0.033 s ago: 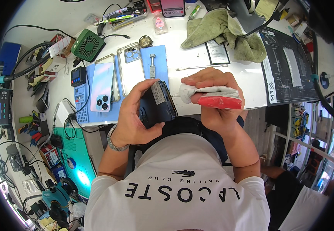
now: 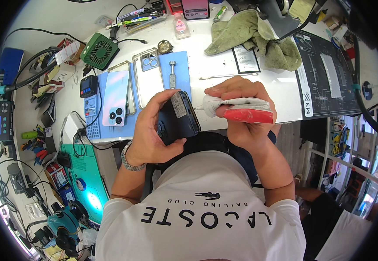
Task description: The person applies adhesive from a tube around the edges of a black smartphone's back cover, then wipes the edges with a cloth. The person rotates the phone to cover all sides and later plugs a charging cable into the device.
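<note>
One dark phone (image 2: 178,126) gripped in the left hand (image 2: 149,135) by the blue mat (image 2: 183,69), one red-and-white tube (image 2: 247,115) clasped in the right hand (image 2: 249,90) right of the mat, one pale phone (image 2: 115,93) and two clear cases (image 2: 147,82) on it, white table (image 2: 202,50) beneath, shelving (image 2: 357,172) far right of it

1. The left hand (image 2: 154,130) held a dark phone (image 2: 178,126).
2. Just right of the dark phone, the right hand (image 2: 250,91) gripped a red-and-white tube (image 2: 247,115), nozzle (image 2: 210,105) toward it.
3. Left of the dark phone, a pale phone (image 2: 115,93) lay over a blue mat (image 2: 182,65).
</note>
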Motion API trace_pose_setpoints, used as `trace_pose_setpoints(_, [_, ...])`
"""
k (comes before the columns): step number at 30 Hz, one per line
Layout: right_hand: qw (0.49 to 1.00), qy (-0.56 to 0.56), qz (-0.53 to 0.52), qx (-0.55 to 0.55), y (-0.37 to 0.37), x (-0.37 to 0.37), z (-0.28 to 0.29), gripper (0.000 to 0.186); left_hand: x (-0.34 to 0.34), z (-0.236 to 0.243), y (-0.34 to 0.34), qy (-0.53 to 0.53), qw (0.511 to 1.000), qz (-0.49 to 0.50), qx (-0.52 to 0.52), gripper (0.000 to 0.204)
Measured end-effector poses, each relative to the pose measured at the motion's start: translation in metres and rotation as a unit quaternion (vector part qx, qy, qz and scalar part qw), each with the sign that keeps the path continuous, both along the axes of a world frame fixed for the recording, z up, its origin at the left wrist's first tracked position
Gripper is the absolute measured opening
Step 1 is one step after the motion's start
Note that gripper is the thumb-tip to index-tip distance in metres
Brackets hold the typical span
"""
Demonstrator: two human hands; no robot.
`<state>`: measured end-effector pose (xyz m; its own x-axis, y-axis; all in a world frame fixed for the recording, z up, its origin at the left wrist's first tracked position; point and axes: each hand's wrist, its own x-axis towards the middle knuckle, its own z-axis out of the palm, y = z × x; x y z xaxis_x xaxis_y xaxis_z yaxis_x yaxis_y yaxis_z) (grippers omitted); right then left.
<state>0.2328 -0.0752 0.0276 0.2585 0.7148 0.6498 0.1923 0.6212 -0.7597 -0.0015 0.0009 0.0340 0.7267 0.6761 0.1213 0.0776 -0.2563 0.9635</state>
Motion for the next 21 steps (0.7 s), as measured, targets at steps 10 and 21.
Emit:
trace_pose_setpoints(10, [1.000,0.021,0.009,0.007,0.0032,-0.0002,-0.0003,0.032,0.0018,-0.0033,0.0068,-0.006,1.000,-0.009,0.017,0.096])
trace_pose_setpoints(21, [1.000,0.020,0.009,0.014,0.0097,-0.0011,0.0001,0.033,0.0057,-0.0006,0.0018,-0.028,0.999,0.014,-0.015,0.089])
